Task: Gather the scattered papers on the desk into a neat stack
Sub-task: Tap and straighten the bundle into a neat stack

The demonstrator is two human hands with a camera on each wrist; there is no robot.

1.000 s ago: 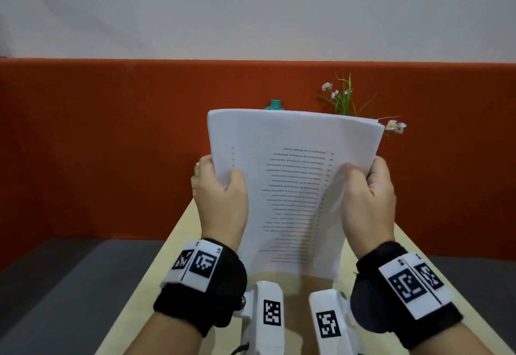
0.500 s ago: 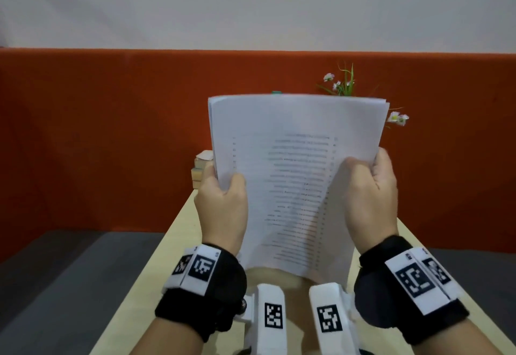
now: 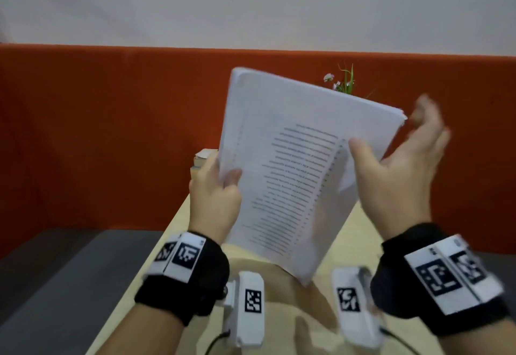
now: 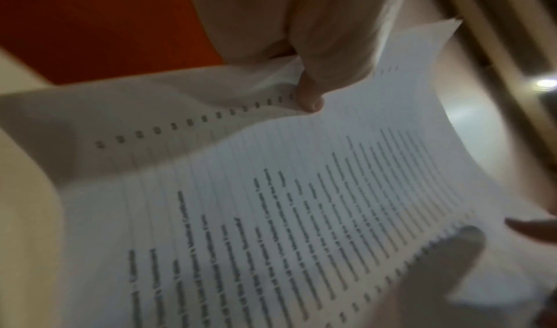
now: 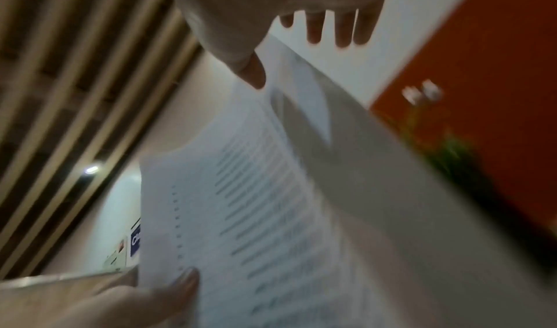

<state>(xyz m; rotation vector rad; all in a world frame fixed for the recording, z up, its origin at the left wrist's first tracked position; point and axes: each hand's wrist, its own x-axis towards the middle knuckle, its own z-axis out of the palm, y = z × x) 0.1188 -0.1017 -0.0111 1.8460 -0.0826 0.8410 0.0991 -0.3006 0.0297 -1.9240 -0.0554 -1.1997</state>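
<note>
Left hand: the left hand is pinching the left edge of the stack of papers, thumb on the printed front, fingers behind it.
Right hand: the right hand is standing spread wide at the stack's right edge, fingers straight and holding nothing; the thumb is lying over the front sheet, though blur is hiding whether it is pressing.
Papers: the stack is hanging in the air above the desk, tilted so its top left corner is leaning up and its lowest corner is pointing down between the wrists.
Beyond the stack: a small pile of books is sitting just behind the left hand, and a flowering plant is showing over the stack's top edge, against the orange partition.
Risk: with only one edge being gripped, the loose sheets are likely fanning or sliding out; the sagging free side could buckle and undo the alignment.
Change: half a second ago both hands were gripping the stack upright and square; now the right hand is letting go and the stack is turning clockwise.
</note>
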